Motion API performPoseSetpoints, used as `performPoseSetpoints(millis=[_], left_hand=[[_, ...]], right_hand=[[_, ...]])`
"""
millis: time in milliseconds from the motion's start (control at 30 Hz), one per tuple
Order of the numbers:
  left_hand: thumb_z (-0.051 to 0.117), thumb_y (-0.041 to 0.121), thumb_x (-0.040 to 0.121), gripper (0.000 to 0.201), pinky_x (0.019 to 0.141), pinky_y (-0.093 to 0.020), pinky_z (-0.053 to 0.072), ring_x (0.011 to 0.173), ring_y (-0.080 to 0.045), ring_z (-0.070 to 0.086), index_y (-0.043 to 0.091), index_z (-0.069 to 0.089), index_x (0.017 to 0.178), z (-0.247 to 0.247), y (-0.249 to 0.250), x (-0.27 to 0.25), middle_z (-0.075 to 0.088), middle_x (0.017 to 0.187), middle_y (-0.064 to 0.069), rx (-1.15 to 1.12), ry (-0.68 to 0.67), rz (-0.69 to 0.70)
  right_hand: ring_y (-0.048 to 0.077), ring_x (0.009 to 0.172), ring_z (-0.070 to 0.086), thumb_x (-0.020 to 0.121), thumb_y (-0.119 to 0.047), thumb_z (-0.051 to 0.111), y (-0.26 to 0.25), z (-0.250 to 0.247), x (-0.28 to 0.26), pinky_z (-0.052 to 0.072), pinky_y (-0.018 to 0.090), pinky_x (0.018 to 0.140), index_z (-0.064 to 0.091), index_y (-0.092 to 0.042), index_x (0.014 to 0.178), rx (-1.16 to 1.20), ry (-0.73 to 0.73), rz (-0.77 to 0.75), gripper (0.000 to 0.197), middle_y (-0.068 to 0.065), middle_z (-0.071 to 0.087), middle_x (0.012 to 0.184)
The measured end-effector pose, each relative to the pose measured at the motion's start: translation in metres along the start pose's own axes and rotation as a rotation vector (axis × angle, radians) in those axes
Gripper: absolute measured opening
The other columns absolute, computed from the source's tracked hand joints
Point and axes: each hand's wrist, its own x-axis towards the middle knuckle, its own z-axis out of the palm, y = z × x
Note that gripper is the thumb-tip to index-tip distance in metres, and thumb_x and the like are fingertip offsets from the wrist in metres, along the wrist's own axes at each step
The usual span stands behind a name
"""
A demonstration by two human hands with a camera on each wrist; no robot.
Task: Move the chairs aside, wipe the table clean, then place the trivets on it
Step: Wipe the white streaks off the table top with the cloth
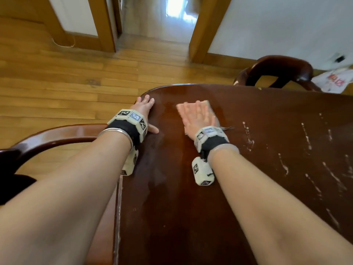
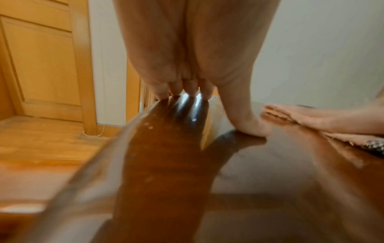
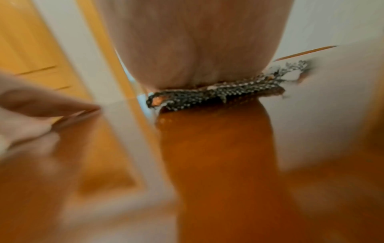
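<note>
Both forearms are bare, with no sleeves. Behind the fingers of the left hand [image 1: 145,111], a black fabric strap [image 1: 124,131] circles the wrist, carrying pale grey blocks printed with black-and-white square markers [image 1: 131,116], and a thin silver bangle [image 1: 116,133] sits just behind it. The right hand [image 1: 198,117] wears a matching black strap [image 1: 214,143] with similar marker blocks [image 1: 203,173], and a clear bangle [image 1: 224,150] behind the strap.

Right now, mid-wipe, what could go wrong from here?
1. White streaks lie right of the cloth; this pass could miss them.
2. The left hand braces at the table edge on a wet-looking sheen and may slip.
3. The far chair may block wiping there.
</note>
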Motion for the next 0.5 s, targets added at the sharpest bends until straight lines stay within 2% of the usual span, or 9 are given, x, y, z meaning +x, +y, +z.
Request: performPoseSetpoints(millis=[67,167,267,300,367,433,500], left_hand=[[0.08,0.045,0.067,0.124,0.119,-0.04,0.01,0.146,-0.027,-0.007,0.012,-0.004,0.151,0.008,0.001,-0.012,-0.01,0.159,-0.006,0.035,-0.005,-0.007],[0.082,0.048,0.063,0.13,0.119,-0.044,0.01,0.147,-0.027,-0.007,0.011,-0.005,0.151,0.017,0.007,-0.028,-0.012,0.159,-0.007,0.07,-0.034,-0.026],[0.084,0.045,0.062,0.133,0.119,-0.044,0.011,0.147,-0.025,-0.009,0.011,-0.008,0.151,0.029,0.017,-0.047,-0.015,0.158,-0.006,0.055,-0.091,-0.027],[0.085,0.043,0.061,0.134,0.119,-0.044,0.012,0.146,-0.025,-0.009,0.011,-0.009,0.151,0.033,0.018,-0.052,-0.016,0.158,-0.005,0.055,-0.093,-0.023],[0.086,0.041,0.06,0.135,0.119,-0.042,0.012,0.147,-0.024,-0.009,0.011,-0.01,0.151,0.042,0.017,-0.065,-0.016,0.158,-0.005,0.059,-0.099,-0.019],[0.086,0.041,0.061,0.134,0.119,-0.04,0.011,0.147,-0.023,-0.009,0.011,-0.009,0.151,0.05,0.015,-0.075,-0.016,0.158,-0.004,0.058,-0.087,-0.025],[0.084,0.04,0.063,0.132,0.12,-0.038,0.009,0.147,-0.023,-0.008,0.01,-0.009,0.15,0.057,0.015,-0.086,-0.015,0.159,-0.004,0.049,-0.073,-0.04]], right_hand=[[0.025,0.145,-0.023,0.101,-0.035,0.022,-0.02,0.01,-0.027,-0.006,0.052,0.118,-0.016,-0.043,0.147,-0.023,-0.004,-0.098,0.061,-0.004,-0.024,0.158],[0.021,0.146,-0.021,0.102,-0.033,0.027,-0.009,0.016,-0.068,-0.007,0.046,0.118,-0.011,-0.046,0.148,-0.084,-0.022,-0.18,0.062,-0.009,-0.021,0.159],[0.033,0.148,0.004,0.093,-0.022,0.034,0.035,0.017,-0.07,0.012,0.053,0.117,0.007,-0.041,0.149,-0.16,-0.017,-0.113,0.065,0.001,0.009,0.161],[0.036,0.148,-0.001,0.09,-0.019,0.033,0.042,0.018,-0.069,0.01,0.054,0.116,-0.001,-0.04,0.15,-0.138,-0.015,-0.034,0.072,0.004,0.0,0.162],[0.034,0.145,-0.022,0.093,-0.016,0.033,0.026,0.018,-0.069,-0.003,0.056,0.117,-0.018,-0.039,0.148,-0.047,-0.045,0.063,0.079,0.004,-0.025,0.158],[0.031,0.143,-0.026,0.095,-0.013,0.036,-0.01,0.014,-0.076,-0.009,0.052,0.117,-0.016,-0.04,0.149,0.024,-0.036,0.026,0.079,0.001,-0.029,0.157],[0.028,0.144,-0.026,0.095,-0.011,0.039,-0.043,0.012,-0.088,-0.01,0.05,0.117,-0.009,-0.043,0.15,0.036,-0.013,-0.106,0.079,-0.002,-0.026,0.158]])
